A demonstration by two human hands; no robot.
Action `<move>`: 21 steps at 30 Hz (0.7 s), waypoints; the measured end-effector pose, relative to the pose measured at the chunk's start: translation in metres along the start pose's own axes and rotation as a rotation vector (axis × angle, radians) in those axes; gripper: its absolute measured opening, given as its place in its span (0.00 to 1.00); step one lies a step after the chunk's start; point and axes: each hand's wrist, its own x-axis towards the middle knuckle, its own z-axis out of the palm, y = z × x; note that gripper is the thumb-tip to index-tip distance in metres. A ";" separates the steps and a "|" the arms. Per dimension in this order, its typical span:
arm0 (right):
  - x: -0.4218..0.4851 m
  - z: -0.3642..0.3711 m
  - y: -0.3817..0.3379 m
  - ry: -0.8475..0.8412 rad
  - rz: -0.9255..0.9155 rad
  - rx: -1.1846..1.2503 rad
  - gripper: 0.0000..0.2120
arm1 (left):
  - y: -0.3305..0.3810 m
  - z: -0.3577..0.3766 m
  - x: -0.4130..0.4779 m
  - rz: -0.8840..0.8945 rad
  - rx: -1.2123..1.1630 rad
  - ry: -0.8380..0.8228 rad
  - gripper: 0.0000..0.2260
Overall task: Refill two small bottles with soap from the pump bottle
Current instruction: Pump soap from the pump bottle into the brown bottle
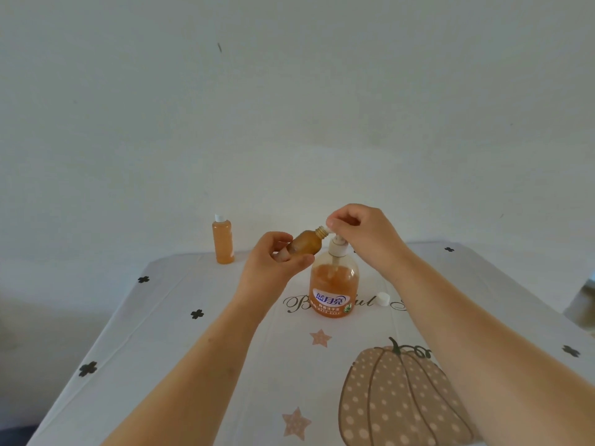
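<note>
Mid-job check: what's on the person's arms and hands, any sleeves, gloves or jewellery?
Nothing worn shows. The left hand and right hand are ungloved, with no rings, watch or bands visible. The left forearm and right forearm are bare, no sleeve in frame.

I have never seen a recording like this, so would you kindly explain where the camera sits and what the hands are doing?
There is no machine here: one camera worn on a person's head looks down at their two bare hands. The left hand grips a small bottle, uncapped and tilted, its mouth at the spout of the pump bottle, which stands on the patterned tablecloth. The right hand pinches that white spout. A loose white cap lies right of the pump bottle. A second small bottle, capped and holding orange liquid, stands far left.
</note>
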 end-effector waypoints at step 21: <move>0.066 0.015 -0.026 -0.027 0.260 -0.299 0.21 | 0.007 -0.019 0.029 0.057 0.019 -0.121 0.19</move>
